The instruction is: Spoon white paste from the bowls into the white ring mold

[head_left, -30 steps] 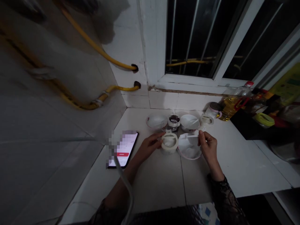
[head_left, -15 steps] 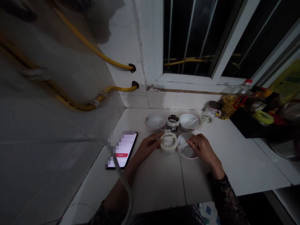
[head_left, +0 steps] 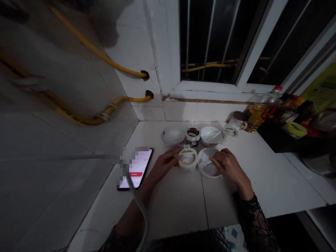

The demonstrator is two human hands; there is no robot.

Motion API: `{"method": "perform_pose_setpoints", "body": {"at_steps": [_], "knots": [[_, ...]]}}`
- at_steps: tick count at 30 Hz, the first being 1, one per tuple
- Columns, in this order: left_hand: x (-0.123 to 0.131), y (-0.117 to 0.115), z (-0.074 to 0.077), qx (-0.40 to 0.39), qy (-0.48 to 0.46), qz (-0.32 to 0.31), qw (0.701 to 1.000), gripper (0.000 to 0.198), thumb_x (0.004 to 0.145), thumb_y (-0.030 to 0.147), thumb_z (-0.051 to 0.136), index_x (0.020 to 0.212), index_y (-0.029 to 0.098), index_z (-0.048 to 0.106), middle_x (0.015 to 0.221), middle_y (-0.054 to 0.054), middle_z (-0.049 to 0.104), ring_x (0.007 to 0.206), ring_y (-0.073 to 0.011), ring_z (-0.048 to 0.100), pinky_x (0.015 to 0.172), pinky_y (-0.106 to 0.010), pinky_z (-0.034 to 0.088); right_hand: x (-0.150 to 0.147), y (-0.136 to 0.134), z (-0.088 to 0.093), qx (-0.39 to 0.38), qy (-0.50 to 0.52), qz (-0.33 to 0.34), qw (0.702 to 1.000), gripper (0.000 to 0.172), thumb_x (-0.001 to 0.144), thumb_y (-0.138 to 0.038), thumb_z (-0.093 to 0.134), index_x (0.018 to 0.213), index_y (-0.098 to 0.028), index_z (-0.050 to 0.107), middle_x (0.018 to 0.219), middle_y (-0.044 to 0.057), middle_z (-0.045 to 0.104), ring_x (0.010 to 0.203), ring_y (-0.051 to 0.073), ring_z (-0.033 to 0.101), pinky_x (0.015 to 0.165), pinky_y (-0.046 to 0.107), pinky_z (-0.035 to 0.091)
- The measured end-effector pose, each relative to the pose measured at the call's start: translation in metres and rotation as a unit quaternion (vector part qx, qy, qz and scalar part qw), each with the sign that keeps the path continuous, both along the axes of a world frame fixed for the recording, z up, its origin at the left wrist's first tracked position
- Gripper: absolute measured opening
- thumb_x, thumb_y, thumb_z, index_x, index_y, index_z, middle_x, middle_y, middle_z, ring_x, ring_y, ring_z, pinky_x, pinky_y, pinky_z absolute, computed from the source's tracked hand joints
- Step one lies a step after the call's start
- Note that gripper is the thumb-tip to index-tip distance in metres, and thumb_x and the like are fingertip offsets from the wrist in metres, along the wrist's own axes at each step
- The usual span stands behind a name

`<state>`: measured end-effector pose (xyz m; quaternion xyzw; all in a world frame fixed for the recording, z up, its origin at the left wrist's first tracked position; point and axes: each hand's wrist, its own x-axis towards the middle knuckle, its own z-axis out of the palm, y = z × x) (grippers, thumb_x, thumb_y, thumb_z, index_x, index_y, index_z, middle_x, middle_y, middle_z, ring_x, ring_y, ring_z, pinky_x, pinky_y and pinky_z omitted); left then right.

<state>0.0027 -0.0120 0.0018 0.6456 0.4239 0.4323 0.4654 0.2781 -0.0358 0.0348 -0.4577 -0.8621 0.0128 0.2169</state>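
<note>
My left hand (head_left: pixel 166 163) has its thumb and fingers against the left side of a small clear jar (head_left: pixel 188 159) with a cream-rimmed lid. The jar stands upright on the counter. Just right of it is a white bowl with a pinkish rim (head_left: pixel 203 171). Over that bowl, my right hand (head_left: pixel 228 166) is closed in a pinch on what looks like a pale spoon (head_left: pixel 207 163), its lower end down in the bowl. Behind stand a second bowl (head_left: pixel 172 135), a jar of dark pieces (head_left: pixel 193 132) and a bowl with a white spoon (head_left: pixel 210 137).
A similar cream-lidded jar (head_left: pixel 229 133) and a dark-topped mug (head_left: pixel 237 120) stand at the back right, near an oil bottle (head_left: pixel 256 113) and a black box (head_left: pixel 275 136). Left, a lit phone (head_left: pixel 138 168) lies behind a grey cable (head_left: pixel 139 203). Yellow pipes (head_left: pixel 105 59) run along the wall.
The view has shifted slightly. My left hand stays at the jar, and my right hand keeps its pinch over the bowl with hardly any movement.
</note>
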Motion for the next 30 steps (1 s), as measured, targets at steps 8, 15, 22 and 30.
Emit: {"method": "perform_pose_setpoints", "body": {"at_steps": [8, 15, 22, 30], "knots": [[0.000, 0.000, 0.000, -0.001, 0.000, 0.004, 1.000, 0.041, 0.079, 0.036, 0.061, 0.116, 0.017, 0.067, 0.102, -0.008, 0.068, 0.061, -0.0096, 0.057, 0.061, -0.025, 0.053, 0.007, -0.008, 0.013, -0.117, 0.084, 0.040, 0.989, 0.047, 0.097, -0.042, 0.038, 0.056, -0.019, 0.039, 0.051, -0.004, 0.044, 0.051, 0.010, 0.042, 0.074, 0.028, 0.035], [0.000, 0.000, 0.001, 0.000, -0.004, -0.002, 1.000, 0.042, 0.078, 0.036, 0.062, 0.115, 0.018, 0.068, 0.106, -0.009, 0.067, 0.061, -0.0098, 0.058, 0.061, -0.026, 0.054, 0.008, -0.007, 0.010, -0.141, 0.170, -0.039, 0.975, 0.050, 0.092, -0.044, 0.041, 0.051, -0.020, 0.026, 0.050, -0.005, 0.026, 0.052, 0.010, 0.034, 0.060, 0.025, 0.033], [0.000, -0.001, 0.004, -0.003, 0.006, -0.001, 1.000, 0.042, 0.080, 0.036, 0.061, 0.117, 0.018, 0.067, 0.110, -0.010, 0.067, 0.062, -0.0105, 0.058, 0.063, -0.027, 0.055, 0.014, -0.003, 0.005, -0.192, 0.259, -0.119, 0.939, 0.049, 0.087, -0.051, 0.044, 0.050, -0.021, 0.032, 0.046, -0.005, 0.029, 0.045, 0.008, 0.029, 0.046, 0.023, 0.025], [0.000, -0.001, 0.001, 0.002, 0.005, -0.003, 1.000, 0.043, 0.080, 0.037, 0.061, 0.118, 0.017, 0.066, 0.106, -0.009, 0.068, 0.062, -0.0110, 0.058, 0.063, -0.027, 0.054, 0.015, -0.001, 0.010, -0.211, 0.338, -0.191, 0.897, 0.054, 0.079, -0.060, 0.049, 0.044, -0.021, 0.039, 0.038, -0.005, 0.036, 0.039, 0.008, 0.032, 0.042, 0.023, 0.026]]}}
